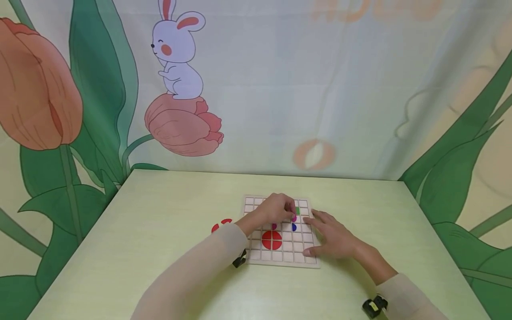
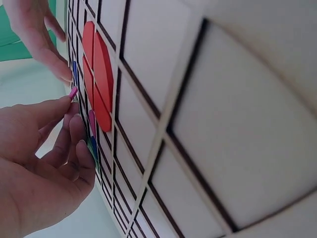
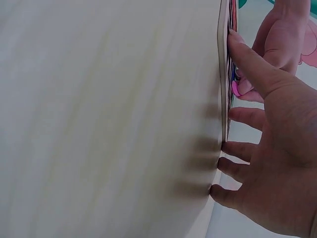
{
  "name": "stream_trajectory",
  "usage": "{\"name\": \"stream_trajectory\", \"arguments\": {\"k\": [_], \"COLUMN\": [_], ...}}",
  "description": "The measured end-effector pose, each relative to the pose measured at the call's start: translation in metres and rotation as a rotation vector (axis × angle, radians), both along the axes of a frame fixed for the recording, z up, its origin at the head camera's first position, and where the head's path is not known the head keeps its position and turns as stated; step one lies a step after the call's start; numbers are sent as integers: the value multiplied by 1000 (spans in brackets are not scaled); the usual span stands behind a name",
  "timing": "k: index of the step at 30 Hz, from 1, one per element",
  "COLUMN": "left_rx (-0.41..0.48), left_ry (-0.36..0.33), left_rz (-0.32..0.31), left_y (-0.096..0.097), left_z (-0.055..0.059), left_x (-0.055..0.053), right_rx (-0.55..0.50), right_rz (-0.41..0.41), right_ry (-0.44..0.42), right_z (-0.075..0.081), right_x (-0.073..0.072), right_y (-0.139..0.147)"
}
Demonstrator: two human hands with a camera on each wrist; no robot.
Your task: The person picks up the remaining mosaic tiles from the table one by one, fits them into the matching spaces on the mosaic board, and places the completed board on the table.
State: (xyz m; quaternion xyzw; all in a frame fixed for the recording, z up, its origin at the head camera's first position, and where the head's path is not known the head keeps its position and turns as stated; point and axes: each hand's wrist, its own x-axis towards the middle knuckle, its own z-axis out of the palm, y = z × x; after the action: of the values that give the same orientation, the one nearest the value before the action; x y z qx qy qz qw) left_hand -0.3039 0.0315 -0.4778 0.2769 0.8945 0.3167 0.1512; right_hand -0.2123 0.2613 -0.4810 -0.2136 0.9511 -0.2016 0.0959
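"What have you got there?"

"A small pink piece [image 1: 294, 218], just right of centre and below the middle of the frame. My left hand [image 1: 276, 208] pinches it between thumb and fingertips over the gridded board [image 1: 287, 256]; I can't tell if it touches the wood."

"What's close to it?"

"A green piece [image 1: 298, 210] just above in the frame, a blue one [image 1: 294, 227] just below, and a second pink piece [image 1: 274, 226] to the left. Under that one, four red quarters [image 1: 266, 236] make a circle."

"And your other hand?"

"My right hand [image 1: 334, 235] is spread at the board's right edge, thumb and a fingertip resting on it."

"Anything further out?"

"Red shapes [image 1: 226, 221] lie left of the board on the pale table [image 1: 168, 213]. Behind hangs a cloth [image 1: 260, 98], with a printed rabbit [image 1: 176, 44] at upper left."
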Motion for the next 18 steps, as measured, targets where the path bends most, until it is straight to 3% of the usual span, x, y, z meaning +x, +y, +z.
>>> {"name": "stream_trajectory", "arguments": {"k": [18], "left_rx": [-6], "left_ry": [41], "left_rz": [25], "left_y": [-2], "left_z": [-4], "left_x": [4], "right_rx": [3], "right_rz": [-3], "right_ry": [-7], "right_z": [-2], "right_x": [0], "right_y": [0]}}
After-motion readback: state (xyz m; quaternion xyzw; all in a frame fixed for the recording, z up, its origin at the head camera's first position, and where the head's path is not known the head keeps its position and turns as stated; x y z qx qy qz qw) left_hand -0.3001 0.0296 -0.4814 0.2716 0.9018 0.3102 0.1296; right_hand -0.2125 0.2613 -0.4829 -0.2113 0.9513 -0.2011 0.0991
